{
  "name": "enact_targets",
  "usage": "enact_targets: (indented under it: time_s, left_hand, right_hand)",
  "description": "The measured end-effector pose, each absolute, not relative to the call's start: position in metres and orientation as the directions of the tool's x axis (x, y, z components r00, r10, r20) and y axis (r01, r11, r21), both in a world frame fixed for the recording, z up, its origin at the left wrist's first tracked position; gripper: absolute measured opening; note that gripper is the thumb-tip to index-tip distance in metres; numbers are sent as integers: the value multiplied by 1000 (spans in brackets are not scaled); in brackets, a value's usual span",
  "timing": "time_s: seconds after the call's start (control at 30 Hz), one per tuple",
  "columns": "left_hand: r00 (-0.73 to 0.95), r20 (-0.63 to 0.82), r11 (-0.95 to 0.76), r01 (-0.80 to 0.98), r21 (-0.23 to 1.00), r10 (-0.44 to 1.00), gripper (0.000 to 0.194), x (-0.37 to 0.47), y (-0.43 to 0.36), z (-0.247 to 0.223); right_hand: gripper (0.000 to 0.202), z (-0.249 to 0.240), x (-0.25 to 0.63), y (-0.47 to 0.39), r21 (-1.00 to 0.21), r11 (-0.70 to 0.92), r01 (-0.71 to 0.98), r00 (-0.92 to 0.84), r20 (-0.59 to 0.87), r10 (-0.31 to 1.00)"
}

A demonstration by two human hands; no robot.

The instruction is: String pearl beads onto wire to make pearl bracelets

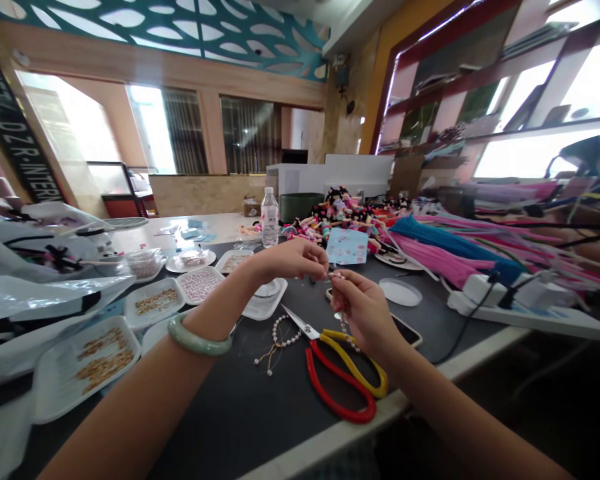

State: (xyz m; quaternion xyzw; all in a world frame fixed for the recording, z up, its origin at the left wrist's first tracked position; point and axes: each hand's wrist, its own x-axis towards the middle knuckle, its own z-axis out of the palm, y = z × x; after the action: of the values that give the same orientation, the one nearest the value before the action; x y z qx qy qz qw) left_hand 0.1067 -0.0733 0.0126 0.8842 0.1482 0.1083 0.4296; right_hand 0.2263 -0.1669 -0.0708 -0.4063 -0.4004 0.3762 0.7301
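Observation:
My right hand pinches a beaded strand of pale beads, which hangs below its fingers. My left hand meets it at the strand's upper end, fingertips pressed together; what they grip is too small to make out. A green bangle circles my left wrist. Below the hands, a finished-looking pearl bracelet with two dangling ends lies on the dark mat. Beside it are scissors with one red and one yellow handle, blades pointing to the upper left.
White trays of gold pieces and of pink beads stand at the left. Behind are a water bottle, a blue card and piled small dolls. A phone, a power strip and pink and blue bundles are at right.

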Motion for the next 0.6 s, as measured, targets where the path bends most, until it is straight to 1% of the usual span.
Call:
enact_targets:
  time_s: [0.13, 0.33, 0.47, 0.6]
  left_hand:
    - [941, 28, -603, 193, 774, 337, 5, 107, -74, 13]
    - [939, 20, -614, 209, 761, 344, 6, 107, -75, 13]
    - [940, 34, -588, 184, 788, 340, 6, 107, -77, 14]
    - [940, 46, -619, 185, 763, 337, 4, 108, -78, 15]
  right_hand:
    - [17, -76, 227, -166, -899, 419, -126, 423, 333, 842]
    - [16, -80, 230, -168, -902, 429, 46, 405, 410, 817]
    - [17, -79, 230, -170, -902, 422, 96, 404, 422, 811]
    - [17, -80, 230, -170, -897, 425, 122, 400, 436, 806]
